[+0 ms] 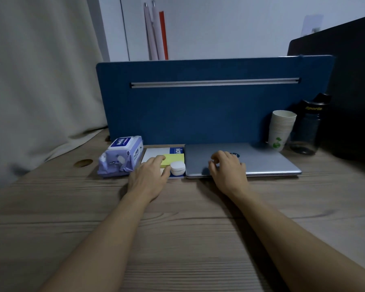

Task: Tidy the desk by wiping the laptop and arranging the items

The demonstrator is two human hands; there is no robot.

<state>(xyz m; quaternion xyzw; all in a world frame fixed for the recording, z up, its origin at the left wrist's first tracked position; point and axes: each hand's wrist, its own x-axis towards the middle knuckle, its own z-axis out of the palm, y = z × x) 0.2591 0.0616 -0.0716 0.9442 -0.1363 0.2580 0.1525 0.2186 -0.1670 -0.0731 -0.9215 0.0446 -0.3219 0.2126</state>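
Both my bare forearms reach out across the wood-grain desk top (177, 239), nearest me and running away toward the far edge.

My left hand (149, 178) lies palm down with the fingers loosely spread, closed around nothing. Its fingertips rest on the near left corner of the yellow pad of sticky notes (174, 159). The small round white lidded jar (177, 167) sits just to the right of my thumb side, touching or nearly touching it; I cannot tell which. Pad and jar both lie on the flat white-and-blue notebook (156, 153).

My right hand (228, 167) rests on the near left part of the closed silver laptop (261, 159), fingers curled down onto the lid and gripping nothing. The laptop lies flat, its left edge just beside the notebook, its near edge under my wrist.

Left of the notebook, just beside it, stands the soft purple pack of wet wipes (122, 155) with its white flap.

Farther off, the upright blue felt desk divider (198, 110) runs behind everything. At the far right, beyond the laptop's far right corner, stands a stack of white paper cups (281, 128), and right of that a dark clear sports bottle (310, 127).
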